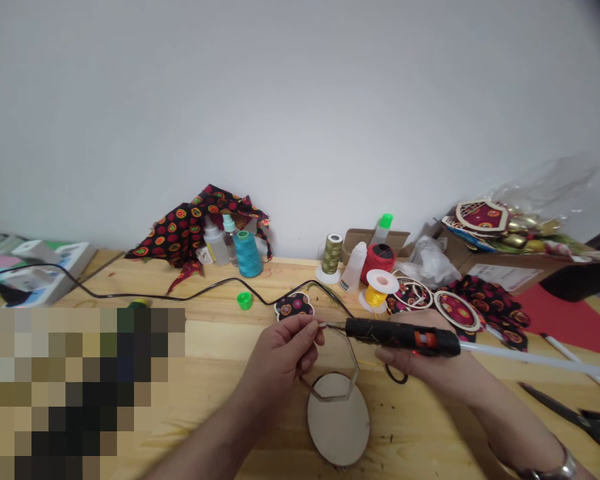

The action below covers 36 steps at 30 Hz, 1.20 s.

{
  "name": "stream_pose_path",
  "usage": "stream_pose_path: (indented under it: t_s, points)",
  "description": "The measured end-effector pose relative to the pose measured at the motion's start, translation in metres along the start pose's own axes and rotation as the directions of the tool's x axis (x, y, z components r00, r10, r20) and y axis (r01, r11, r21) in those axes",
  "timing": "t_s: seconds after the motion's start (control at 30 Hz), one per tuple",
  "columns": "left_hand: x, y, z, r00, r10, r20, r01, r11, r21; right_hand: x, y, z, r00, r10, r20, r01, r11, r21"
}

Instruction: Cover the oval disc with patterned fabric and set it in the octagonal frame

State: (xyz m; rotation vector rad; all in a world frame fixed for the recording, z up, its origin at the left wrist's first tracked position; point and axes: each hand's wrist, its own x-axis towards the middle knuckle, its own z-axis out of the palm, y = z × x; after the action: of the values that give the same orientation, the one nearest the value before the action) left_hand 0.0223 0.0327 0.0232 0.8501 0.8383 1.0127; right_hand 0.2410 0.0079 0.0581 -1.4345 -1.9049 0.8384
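Observation:
My right hand point(420, 363) is wrapped round a black hot glue gun point(400, 335) with a white glue stick point(535, 360) sticking out behind it. Its nozzle points left at a thin wire frame point(353, 363), bent into a polygon, which my left hand point(285, 357) pinches at the top. Below the frame an oval wooden disc point(339, 427) lies flat on the wooden table point(220, 373). The gun's black cord point(180, 295) runs off to the left.
Behind stand a teal thread cone point(247, 253), an olive spool point(331, 255), red and yellow spools point(379, 283), glue bottles point(354, 267), patterned fabric point(200, 223) and fabric-covered pieces point(455, 308). Scissors point(575, 420) lie at the right. A green cap point(245, 301) lies loose. The lower left is blurred out.

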Motion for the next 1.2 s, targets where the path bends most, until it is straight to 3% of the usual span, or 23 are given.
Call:
stream_pose_path:
  t_s: [0.47, 1.2]
  points:
    - [-0.0001, -0.0002, 0.0005, 1.000, 0.002, -0.002, -0.003, 1.000, -0.009, 0.0027, -0.0042, -0.0014, 0.999, -0.043, 0.030, 0.046, 0.994, -0.095]
    - [-0.0014, 0.0004, 0.0006, 1.000, -0.013, 0.008, 0.013, 1.000, -0.005, 0.0023, -0.0009, 0.0007, 1.000, 0.024, 0.017, -0.024, 1.000, 0.005]
